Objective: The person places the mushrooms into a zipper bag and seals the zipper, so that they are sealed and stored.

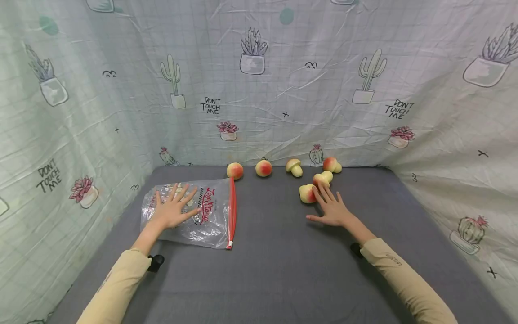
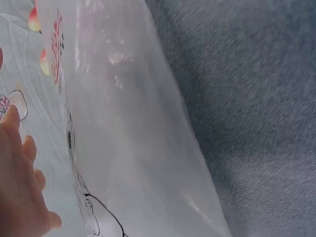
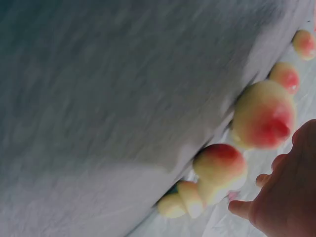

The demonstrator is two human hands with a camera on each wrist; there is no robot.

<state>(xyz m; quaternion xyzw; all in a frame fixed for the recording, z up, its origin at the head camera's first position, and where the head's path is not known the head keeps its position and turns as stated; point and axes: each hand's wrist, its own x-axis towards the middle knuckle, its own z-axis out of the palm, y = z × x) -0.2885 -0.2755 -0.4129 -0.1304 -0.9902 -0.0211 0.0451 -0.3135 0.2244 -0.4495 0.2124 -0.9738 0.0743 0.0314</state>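
Observation:
A clear zip bag (image 1: pixel 218 225) with red lettering and a red slider closure lies flat on the left of the dark cloth. My left hand (image 1: pixel 171 212) is over it, fingers spread and holding nothing; the left wrist view has this hand (image 2: pixel 22 182) beside the bag's surface (image 2: pixel 128 128). My right hand (image 1: pixel 332 211), also spread and holding nothing, is just in front of several toy mushrooms. Nearest its fingertips are a red-and-yellow mushroom (image 1: pixel 307 194) and another mushroom (image 1: pixel 327 175). Whether the fingers touch them, I cannot tell.
Two round peach-like toys, a left one (image 1: pixel 234 171) and a right one (image 1: pixel 264 168), sit along the back edge. A tan-capped mushroom (image 1: pixel 294 167) and a red-capped mushroom (image 1: pixel 330 164) lie to their right. A cactus-printed curtain (image 1: pixel 275 126) surrounds the dark cloth (image 1: pixel 259 270).

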